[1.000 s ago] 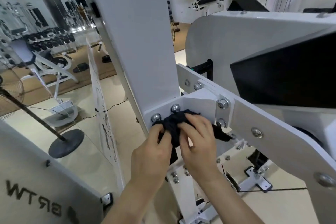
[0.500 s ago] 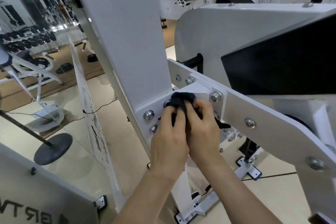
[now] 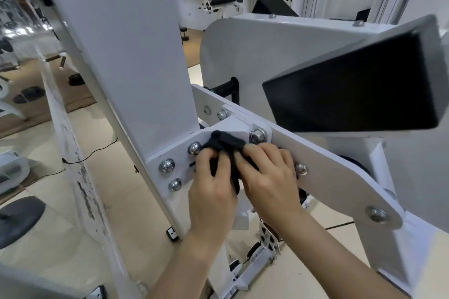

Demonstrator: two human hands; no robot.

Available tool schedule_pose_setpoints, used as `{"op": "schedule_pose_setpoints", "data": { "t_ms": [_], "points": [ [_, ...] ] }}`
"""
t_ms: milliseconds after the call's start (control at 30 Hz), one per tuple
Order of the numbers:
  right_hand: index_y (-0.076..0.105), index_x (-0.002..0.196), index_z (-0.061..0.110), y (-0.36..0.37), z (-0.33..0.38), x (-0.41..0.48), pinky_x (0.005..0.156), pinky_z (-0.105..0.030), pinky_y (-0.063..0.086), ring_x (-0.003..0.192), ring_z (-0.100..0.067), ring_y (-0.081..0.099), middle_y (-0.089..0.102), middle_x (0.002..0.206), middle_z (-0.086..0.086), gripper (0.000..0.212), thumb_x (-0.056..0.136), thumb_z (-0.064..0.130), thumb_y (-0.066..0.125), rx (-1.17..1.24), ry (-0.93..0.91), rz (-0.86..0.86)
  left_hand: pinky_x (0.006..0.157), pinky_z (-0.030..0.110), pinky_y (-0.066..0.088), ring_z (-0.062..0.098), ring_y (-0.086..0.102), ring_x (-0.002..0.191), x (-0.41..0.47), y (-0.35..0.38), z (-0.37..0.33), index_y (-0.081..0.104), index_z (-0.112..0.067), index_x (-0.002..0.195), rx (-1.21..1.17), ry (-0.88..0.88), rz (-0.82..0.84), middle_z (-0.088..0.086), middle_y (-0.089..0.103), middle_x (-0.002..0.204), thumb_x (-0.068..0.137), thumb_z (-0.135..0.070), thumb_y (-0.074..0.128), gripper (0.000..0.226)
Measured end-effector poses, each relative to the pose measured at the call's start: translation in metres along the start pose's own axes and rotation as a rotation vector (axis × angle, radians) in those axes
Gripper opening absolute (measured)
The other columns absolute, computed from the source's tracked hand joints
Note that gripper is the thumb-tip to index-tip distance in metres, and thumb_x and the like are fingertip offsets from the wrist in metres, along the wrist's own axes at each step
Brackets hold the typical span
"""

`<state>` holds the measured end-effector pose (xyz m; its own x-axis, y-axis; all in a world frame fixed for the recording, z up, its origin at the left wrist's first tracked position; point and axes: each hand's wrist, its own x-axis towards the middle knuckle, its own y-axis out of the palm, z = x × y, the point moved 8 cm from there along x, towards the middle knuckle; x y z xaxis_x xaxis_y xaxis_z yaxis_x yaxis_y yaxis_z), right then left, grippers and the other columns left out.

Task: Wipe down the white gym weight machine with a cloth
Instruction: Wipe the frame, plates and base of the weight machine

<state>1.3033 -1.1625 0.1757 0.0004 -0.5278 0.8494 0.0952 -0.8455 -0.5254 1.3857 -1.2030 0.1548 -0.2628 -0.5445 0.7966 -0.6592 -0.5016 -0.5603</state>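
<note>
Cloth (image 3: 224, 143), dark and bunched into a thick wad, is pressed against the white weight machine (image 3: 136, 56) at the joint plate (image 3: 179, 155), where the broad upright post meets a slanted arm (image 3: 335, 182). The paint is glossy white, and the plate and arm are studded with shiny round bolts (image 3: 167, 165). The cloth's upper fold sticks out above the knuckles, between two of those bolts; the rest is hidden under and between the two hands.

The left hand (image 3: 211, 192) has its fingers (image 3: 206, 160) curled down over the cloth's left side and grips it. The right hand (image 3: 269, 182) lies just beside it, touching, with its fingers (image 3: 257, 153) bent over the cloth's right side, holding it to the metal. A black pad (image 3: 352, 94) juts out above the right hand. Pale floor (image 3: 126, 201) shows below.
</note>
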Motion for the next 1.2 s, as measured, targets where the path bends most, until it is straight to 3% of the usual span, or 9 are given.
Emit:
{"op": "schedule_pose_setpoints", "data": {
  "t_ms": [167, 400, 500, 601, 667, 767, 901, 1068, 1201],
  "points": [
    [0.061, 0.069, 0.015, -0.025, -0.02, -0.015, 0.066, -0.034, 0.03, 0.073, -0.024, 0.049, 0.054, 0.071, -0.002, 0.018, 0.08, 0.006, 0.052, -0.288, -0.053, 0.186, 0.046, 0.031, 0.05, 0.024, 0.059, 0.07, -0.016, 0.026, -0.033, 0.068, -0.002, 0.108, -0.219, -0.013, 0.136, 0.003, 0.044, 0.112, 0.071, 0.001, 0.071, 0.037],
    [0.062, 0.067, 0.019, -0.023, -0.017, 0.023, 0.075, -0.037, 0.039, 0.079, -0.019, 0.052, 0.052, 0.072, 0.002, 0.014, 0.079, 0.012, 0.06, -0.393, -0.136, 0.414, 0.035, 0.025, 0.03, 0.028, 0.052, 0.042, -0.006, 0.028, -0.038, 0.058, -0.008, 0.116, -0.121, -0.112, 0.223, 0.009, 0.055, 0.105, 0.064, -0.019, 0.083, 0.059],
    [0.065, 0.069, 0.021, -0.017, -0.021, 0.034, 0.08, -0.042, 0.033, 0.087, -0.022, 0.043, 0.044, 0.074, 0.003, 0.012, 0.08, 0.017, 0.064, -0.314, -0.185, 0.623, 0.035, 0.023, 0.026, 0.028, 0.048, 0.036, -0.003, 0.027, -0.041, 0.065, -0.004, 0.099, -0.097, -0.086, 0.247, 0.013, 0.06, 0.095, 0.062, -0.02, 0.087, 0.046],
    [0.063, 0.078, 0.023, -0.014, -0.024, 0.03, 0.082, -0.039, 0.026, 0.095, -0.021, 0.039, 0.041, 0.08, 0.005, 0.015, 0.089, 0.02, 0.054, -0.275, -0.226, 0.787, 0.033, 0.029, 0.038, 0.029, 0.051, 0.041, -0.007, 0.026, -0.037, 0.066, -0.006, 0.095, -0.17, -0.113, 0.3, 0.009, 0.059, 0.089, 0.068, -0.017, 0.086, 0.035],
    [0.062, 0.072, 0.024, -0.025, -0.025, 0.034, 0.078, -0.038, 0.029, 0.089, -0.021, 0.046, 0.047, 0.078, 0.006, 0.021, 0.082, 0.014, 0.048, -0.288, -0.274, 0.722, 0.04, 0.031, 0.044, 0.026, 0.053, 0.051, -0.005, 0.02, -0.035, 0.066, -0.007, 0.094, -0.282, -0.131, 0.258, 0.005, 0.057, 0.088, 0.07, -0.014, 0.082, 0.03],
    [0.063, 0.068, 0.024, -0.047, -0.041, 0.052, 0.073, -0.038, 0.032, 0.077, -0.022, 0.051, 0.052, 0.077, 0.004, 0.015, 0.074, 0.012, 0.055, -0.328, -0.2, 0.523, 0.056, 0.018, 0.04, 0.015, 0.049, 0.07, 0.012, 0.009, -0.038, 0.065, -0.005, 0.112, -0.385, -0.144, 0.074, 0.005, 0.051, 0.096, 0.079, -0.012, 0.07, 0.034],
    [0.062, 0.074, 0.021, -0.055, -0.042, 0.036, 0.073, -0.039, 0.038, 0.083, -0.021, 0.051, 0.052, 0.084, 0.002, 0.016, 0.085, 0.019, 0.05, -0.349, -0.264, 0.494, 0.051, 0.032, 0.048, 0.027, 0.058, 0.073, 0.001, 0.026, -0.067, 0.05, 0.0, 0.136, -0.381, -0.178, 0.136, 0.011, 0.045, 0.114, 0.081, -0.006, 0.072, 0.06],
    [0.066, 0.082, 0.018, -0.082, -0.048, 0.003, 0.077, -0.034, 0.031, 0.085, -0.021, 0.051, 0.053, 0.086, 0.003, 0.02, 0.091, 0.015, 0.049, -0.381, -0.365, 0.457, 0.071, 0.02, 0.048, 0.009, 0.047, 0.089, -0.03, 0.027, -0.089, 0.049, -0.001, 0.136, -0.598, -0.202, 0.163, 0.009, 0.041, 0.114, 0.086, -0.011, 0.062, 0.052],
    [0.062, 0.069, 0.022, -0.074, -0.049, 0.028, 0.071, -0.035, 0.032, 0.074, -0.019, 0.05, 0.05, 0.074, 0.005, 0.015, 0.082, 0.015, 0.061, -0.387, -0.239, 0.454, 0.076, 0.028, 0.05, 0.022, 0.055, 0.094, 0.0, 0.021, -0.07, 0.045, 0.003, 0.138, -0.523, -0.244, 0.103, 0.018, 0.045, 0.119, 0.081, 0.004, 0.065, 0.061]
  ]
}}
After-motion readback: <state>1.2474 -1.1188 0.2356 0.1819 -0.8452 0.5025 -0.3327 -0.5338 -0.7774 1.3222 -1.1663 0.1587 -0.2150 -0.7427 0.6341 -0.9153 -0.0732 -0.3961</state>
